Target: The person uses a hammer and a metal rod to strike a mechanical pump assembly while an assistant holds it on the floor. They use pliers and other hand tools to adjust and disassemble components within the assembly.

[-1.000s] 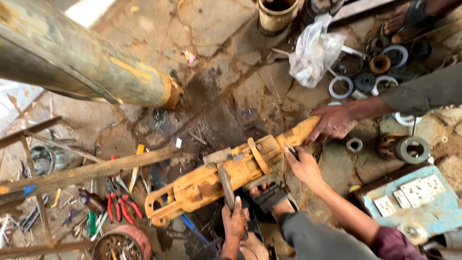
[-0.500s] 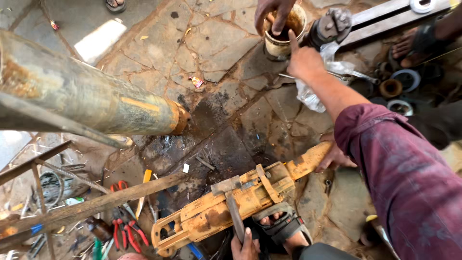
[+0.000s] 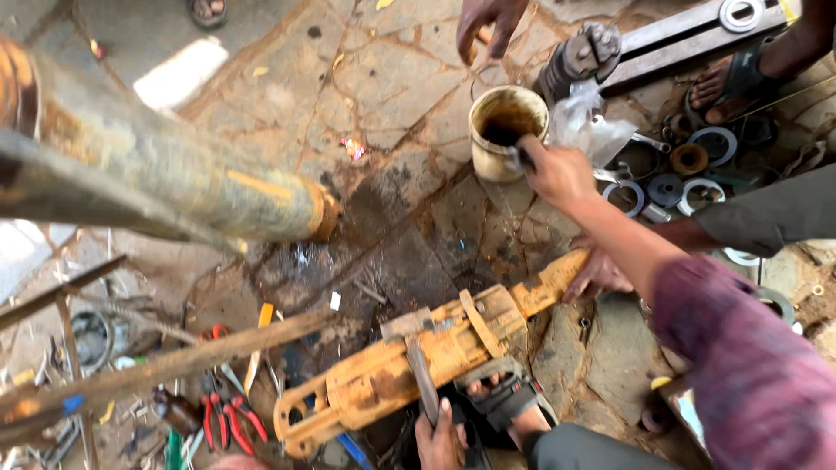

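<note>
greasy tin can (image 3: pixel 505 130): my right hand (image 3: pixel 557 172) pinches a brush dipped inside; tipping would spill it. left hand (image 3: pixel 440 435) loosely grips the yellow tool's (image 3: pixel 409 370) lever.

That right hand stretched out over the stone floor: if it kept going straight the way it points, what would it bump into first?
The right hand points up and left, straight at the dirty cream metal can with dark liquid inside. It already seems to touch the can's rim, perhaps gripping something small there, though depth is hard to judge.
</note>
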